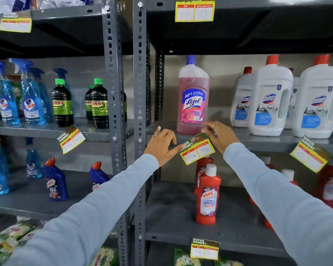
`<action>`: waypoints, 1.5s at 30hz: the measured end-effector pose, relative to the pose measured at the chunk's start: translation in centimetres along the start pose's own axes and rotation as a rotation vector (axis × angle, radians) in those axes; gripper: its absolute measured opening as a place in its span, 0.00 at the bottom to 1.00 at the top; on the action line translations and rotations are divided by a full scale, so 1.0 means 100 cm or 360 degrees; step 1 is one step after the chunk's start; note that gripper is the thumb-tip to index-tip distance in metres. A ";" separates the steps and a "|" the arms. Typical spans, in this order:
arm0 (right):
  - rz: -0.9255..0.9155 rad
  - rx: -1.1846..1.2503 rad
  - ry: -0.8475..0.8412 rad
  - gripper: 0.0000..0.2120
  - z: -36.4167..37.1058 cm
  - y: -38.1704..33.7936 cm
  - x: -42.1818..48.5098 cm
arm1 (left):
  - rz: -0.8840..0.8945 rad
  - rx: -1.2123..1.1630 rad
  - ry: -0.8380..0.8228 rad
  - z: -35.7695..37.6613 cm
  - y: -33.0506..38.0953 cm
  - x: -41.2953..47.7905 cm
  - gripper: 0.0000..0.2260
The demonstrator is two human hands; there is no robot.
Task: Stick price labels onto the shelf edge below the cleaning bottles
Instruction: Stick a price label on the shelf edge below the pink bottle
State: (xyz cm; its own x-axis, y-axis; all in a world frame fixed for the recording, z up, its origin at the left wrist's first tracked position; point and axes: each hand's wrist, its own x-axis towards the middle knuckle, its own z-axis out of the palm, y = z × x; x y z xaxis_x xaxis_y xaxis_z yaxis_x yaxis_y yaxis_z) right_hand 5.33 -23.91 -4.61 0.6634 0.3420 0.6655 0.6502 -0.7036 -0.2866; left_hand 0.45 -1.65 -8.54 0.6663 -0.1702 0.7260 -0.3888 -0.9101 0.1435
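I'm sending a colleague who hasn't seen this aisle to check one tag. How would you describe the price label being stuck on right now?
Find the grey shelf edge right of the two perforated uprights. The price label sits directly below the lone pink Lizol bottle, between the left hand and right hand. Unlike its blank-looking neighbours, it is tilted with handwritten prices.
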 end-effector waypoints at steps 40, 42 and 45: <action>0.0201 -0.0397 -0.0084 0.13 0.009 -0.028 -0.031 | 0.0057 -0.0025 -0.0272 -0.019 -0.006 0.021 0.07; 0.0265 -0.0309 -0.0118 0.14 0.003 -0.028 -0.024 | 0.0020 -0.0081 -0.0253 -0.019 -0.005 0.025 0.08; 0.0370 -0.0164 -0.0161 0.15 -0.003 -0.026 -0.017 | -0.0020 -0.0123 -0.0212 -0.019 -0.002 0.029 0.08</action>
State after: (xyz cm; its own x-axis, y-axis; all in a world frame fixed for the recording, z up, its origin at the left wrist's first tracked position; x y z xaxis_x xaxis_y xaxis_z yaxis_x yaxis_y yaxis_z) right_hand 2.39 -22.84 -4.80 0.8275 0.2207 0.5163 0.4384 -0.8285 -0.3485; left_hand 1.23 -1.27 -5.22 0.7479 -0.2125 0.6289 -0.4243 -0.8816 0.2067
